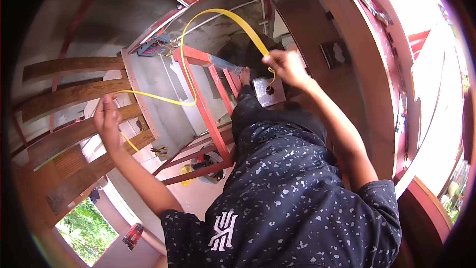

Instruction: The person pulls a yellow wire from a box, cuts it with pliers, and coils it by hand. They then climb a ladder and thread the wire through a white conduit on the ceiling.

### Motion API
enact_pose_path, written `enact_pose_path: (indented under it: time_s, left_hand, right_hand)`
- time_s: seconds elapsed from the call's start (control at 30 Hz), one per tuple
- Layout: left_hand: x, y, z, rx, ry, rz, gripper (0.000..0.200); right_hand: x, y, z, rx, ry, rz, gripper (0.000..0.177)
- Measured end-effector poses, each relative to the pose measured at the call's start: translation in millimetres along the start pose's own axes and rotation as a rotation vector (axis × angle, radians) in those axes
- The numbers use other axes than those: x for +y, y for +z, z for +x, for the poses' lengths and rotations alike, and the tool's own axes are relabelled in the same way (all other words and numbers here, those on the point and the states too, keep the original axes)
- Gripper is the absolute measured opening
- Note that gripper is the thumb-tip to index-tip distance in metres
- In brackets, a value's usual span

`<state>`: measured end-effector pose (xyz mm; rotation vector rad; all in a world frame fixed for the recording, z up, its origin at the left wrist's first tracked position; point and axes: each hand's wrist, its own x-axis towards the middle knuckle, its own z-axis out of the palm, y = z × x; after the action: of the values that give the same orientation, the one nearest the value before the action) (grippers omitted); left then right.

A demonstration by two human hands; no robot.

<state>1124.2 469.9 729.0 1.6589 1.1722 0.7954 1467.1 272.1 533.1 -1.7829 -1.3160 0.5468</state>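
Observation:
A yellow cable point(250, 29) arches in a loose loop between my two hands. My right hand point(290, 68), raised at upper right, is closed round the cable near one end of the loop. Out at the left, my left hand point(107, 119) pinches it, with a further length hanging below the fingers. Below my right hand, a short yellow piece runs to the round hole of a white box point(268, 92). Whether that piece joins the cable in my right hand is hidden by the fingers.
A red ladder point(210, 111) stands before me, with a bare foot point(244, 76) on it. Wooden slats point(74, 94) run along the left. Pliers point(159, 151), a bucket of tools point(210, 166) and a red tool point(133, 236) lie lower. Wires spill from a grey box point(153, 47).

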Motion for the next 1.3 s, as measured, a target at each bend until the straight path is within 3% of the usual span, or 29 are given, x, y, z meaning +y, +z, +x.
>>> enact_pose_path:
  time_s: [0.03, 0.1, 0.13, 0.17, 0.2, 0.23, 0.3, 0.37, 0.4, 0.43, 0.53, 0.67, 0.73, 0.77, 0.83, 0.97, 1.03, 1.07, 1.17, 1.2, 1.3]
  left_hand:
    - [-5.2, 14.8, -7.0, 0.016, -0.008, 0.007, 0.027]
    - [-22.2, 39.8, -22.1, 0.061, -0.031, 0.031, 0.029]
    - [-35.0, 54.8, -28.2, 0.068, -0.024, 0.028, 0.029]
    - [-49.7, 67.4, -37.5, 0.073, 0.064, 0.218, 0.029]
    - [-64.5, 76.6, -47.8, 0.070, 0.155, 0.413, 0.029]
    - [-92.6, 68.4, -34.5, 0.089, 0.076, 0.491, 0.029]
    - [-115.9, 93.2, -48.9, 0.149, 0.011, 0.670, 0.029]
    - [-145.4, 118.6, -66.7, 0.169, 0.092, 0.714, 0.034]
    - [-140.1, 134.1, -79.2, 0.141, -0.120, 0.887, 0.041]
    - [-144.6, 145.9, -91.2, 0.172, -0.101, 0.946, 0.046]
    - [-180.3, 152.1, -113.8, 0.216, -0.121, 0.916, 0.044]
    - [-212.6, 154.3, -122.1, 0.240, -0.145, 0.767, 0.040]
    - [-212.6, 158.6, -121.8, 0.290, -0.145, 0.756, 0.037]
    - [-210.8, 157.9, -125.0, 0.277, -0.150, 0.764, 0.037]
    - [-208.5, 158.4, -122.8, 0.263, -0.138, 0.596, 0.033]
    - [-206.0, 163.3, -120.7, 0.305, -0.188, 0.556, 0.033]
    - [-219.9, 160.0, -120.2, 0.331, -0.029, 0.592, 0.033]
    - [-227.3, 158.0, -119.2, 0.338, -0.016, 0.607, 0.035]
    - [-213.2, 161.0, -120.4, 0.332, -0.094, 0.652, 0.035]
    - [-213.5, 162.0, -120.8, 0.355, -0.001, 0.702, 0.035]
    - [-226.8, 160.3, -120.1, 0.388, 0.028, 0.655, 0.035]
  right_hand:
    - [11.0, 10.1, -10.5, -0.203, -0.099, 0.001, 0.021]
    - [14.5, 10.8, -26.1, -0.189, 0.070, 0.390, 0.021]
    - [-10.6, -8.8, -25.8, -0.047, 0.198, 0.630, 0.025]
    - [-14.9, -12.0, -26.7, 0.059, 0.223, 0.637, 0.029]
    - [-9.1, -7.2, -36.8, 0.002, 0.308, 0.758, 0.030]
    - [-10.5, 13.0, -24.7, -0.053, 0.401, 0.860, 0.031]
    - [39.8, 71.8, -52.8, -0.088, 0.200, 0.588, 0.032]
    - [26.7, 71.1, -84.8, -0.186, 0.401, 0.774, 0.033]
    - [30.0, 70.2, -93.9, -0.178, 0.510, 0.814, 0.033]
    - [32.8, 67.9, -104.6, -0.175, 0.623, 0.854, 0.034]
    - [47.7, 62.5, -130.6, -0.049, 0.558, 0.719, 0.034]
    - [55.2, 36.2, -149.3, 0.072, 0.661, 0.624, 0.034]
    - [52.1, 26.8, -148.8, 0.011, 0.790, 0.646, 0.033]
    - [47.5, 19.8, -145.1, 0.038, 0.782, 0.828, 0.033]
    - [15.1, -5.8, -121.4, 0.103, 0.790, 0.842, 0.032]
    - [-11.1, -41.1, -91.9, 0.086, 0.616, 0.668, 0.029]
    - [-24.8, -53.3, -89.8, 0.054, 0.557, 0.672, 0.028]
    - [-33.1, -61.3, -92.1, 0.039, 0.665, 0.781, 0.027]
    - [-72.6, -96.6, -92.4, 0.055, 0.611, 0.827, 0.027]
    - [-86.1, -116.0, -92.7, 0.025, 0.548, 0.764, 0.028]
    - [-132.0, -166.8, -85.2, 0.040, 0.326, 0.732, 0.029]
